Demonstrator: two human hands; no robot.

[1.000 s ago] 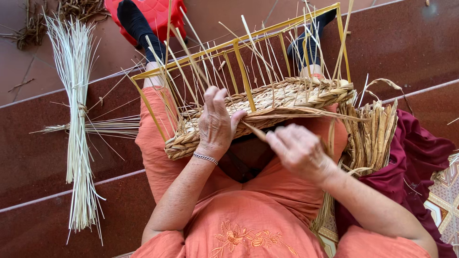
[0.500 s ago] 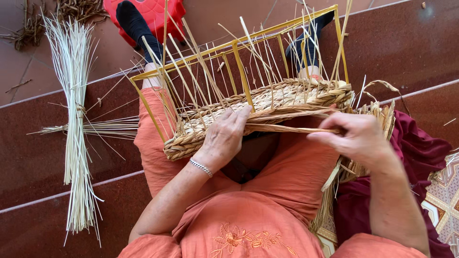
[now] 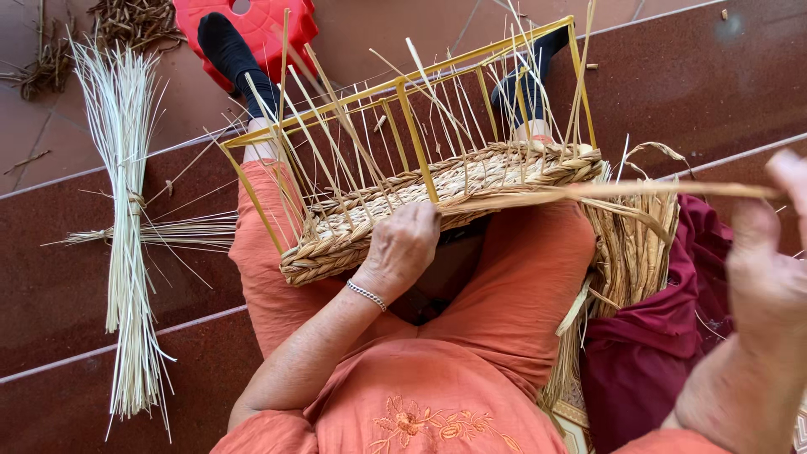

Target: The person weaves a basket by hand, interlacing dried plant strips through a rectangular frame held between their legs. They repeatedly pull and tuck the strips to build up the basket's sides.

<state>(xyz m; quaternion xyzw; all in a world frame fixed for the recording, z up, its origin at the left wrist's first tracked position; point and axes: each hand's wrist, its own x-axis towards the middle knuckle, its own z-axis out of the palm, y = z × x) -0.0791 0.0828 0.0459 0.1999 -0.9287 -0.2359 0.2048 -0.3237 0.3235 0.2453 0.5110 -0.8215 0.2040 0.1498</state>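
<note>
A half-woven straw basket (image 3: 437,197) rests on my lap, built on a yellow metal frame (image 3: 403,92) with thin upright stakes. My left hand (image 3: 403,248) presses on the basket's near woven edge, a silver bracelet on its wrist. My right hand (image 3: 769,261) is far out to the right, pinching a long twisted straw strand (image 3: 605,193) that runs taut from the basket's weave to my fingers.
A tied bundle of pale thin reeds (image 3: 126,219) lies on the floor at left. A bunch of dried straw (image 3: 630,244) sits on dark red cloth (image 3: 698,286) at my right. A red plastic stool (image 3: 252,25) stands beyond my feet.
My right hand has pulled the straw strand away from the basket, far out to the right. My left hand slid onto the basket's near edge and stays pressed there.
</note>
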